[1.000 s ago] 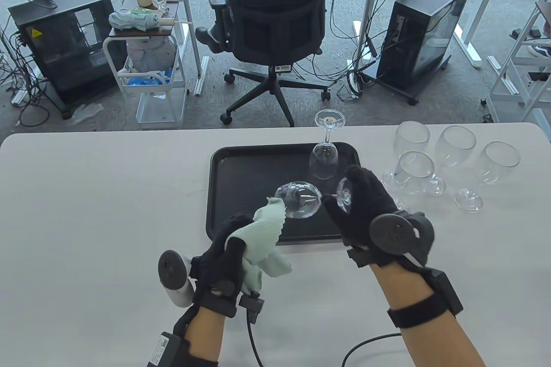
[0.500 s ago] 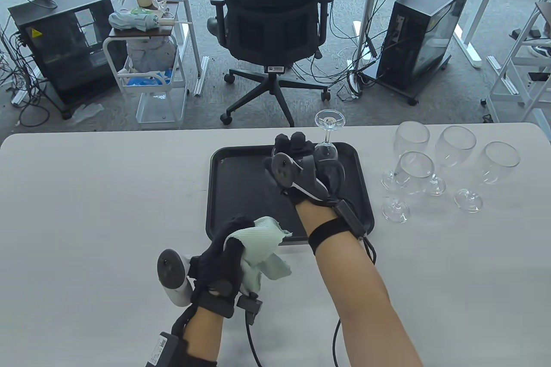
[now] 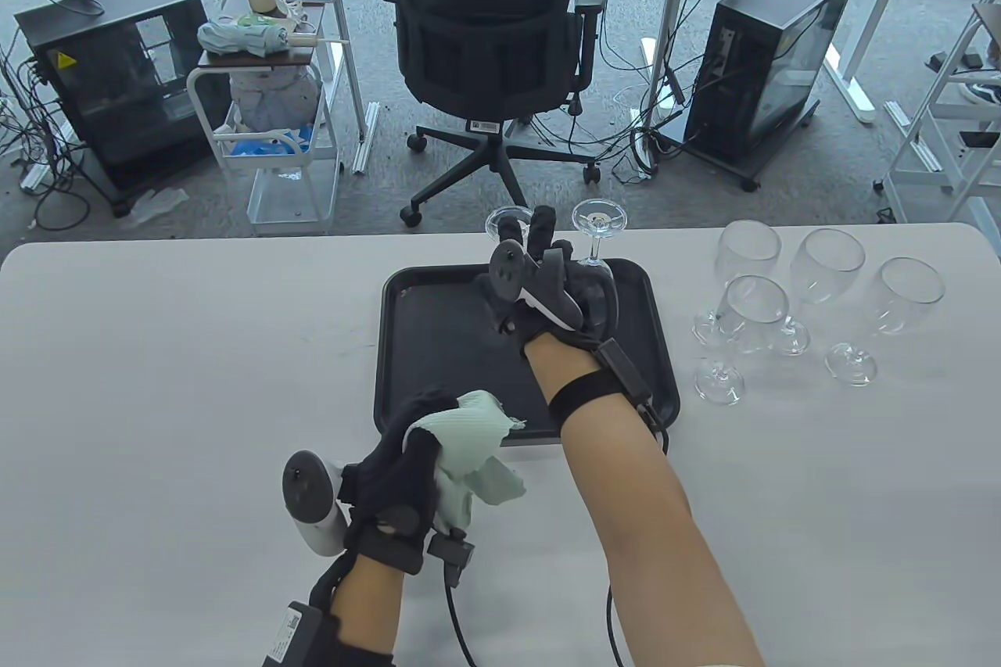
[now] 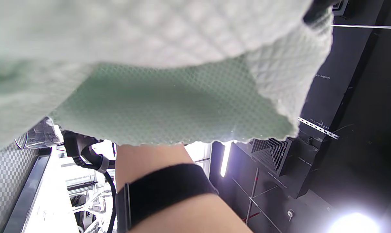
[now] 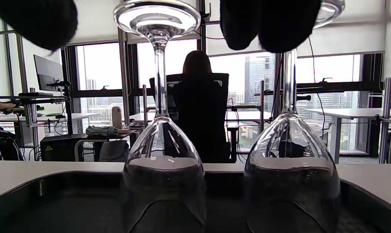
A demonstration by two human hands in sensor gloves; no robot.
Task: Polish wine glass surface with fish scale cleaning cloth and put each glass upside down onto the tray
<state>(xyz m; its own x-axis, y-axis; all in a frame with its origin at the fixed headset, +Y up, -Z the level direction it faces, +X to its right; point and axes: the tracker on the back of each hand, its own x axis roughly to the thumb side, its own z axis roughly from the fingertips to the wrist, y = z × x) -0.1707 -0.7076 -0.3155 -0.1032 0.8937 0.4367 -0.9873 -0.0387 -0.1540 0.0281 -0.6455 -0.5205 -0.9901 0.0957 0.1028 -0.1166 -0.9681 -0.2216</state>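
Two wine glasses stand upside down at the far side of the black tray (image 3: 446,338): the left one (image 3: 508,221) (image 5: 161,129) and the right one (image 3: 599,229) (image 5: 291,145). My right hand (image 3: 530,231) hovers over the left glass's foot, fingers spread. In the right wrist view the thumb (image 5: 37,19) and fingers (image 5: 270,22) sit either side of that foot with gaps, touching nothing. My left hand (image 3: 407,456) rests at the tray's near edge and grips the pale green cloth (image 3: 469,440) (image 4: 169,97). Several upright glasses (image 3: 755,311) wait on the table to the right.
The white table (image 3: 156,354) ends just behind the tray. Beyond it, a person sits in a black office chair (image 3: 485,34) (image 5: 198,106) facing away. My right forearm (image 3: 626,479) crosses the tray's near right corner. A cable (image 3: 457,620) trails by my left wrist.
My right hand carried the glass from the tray's near side to its far side, turned it foot-up and set it left of the first glass, then let go. The left hand barely moved.
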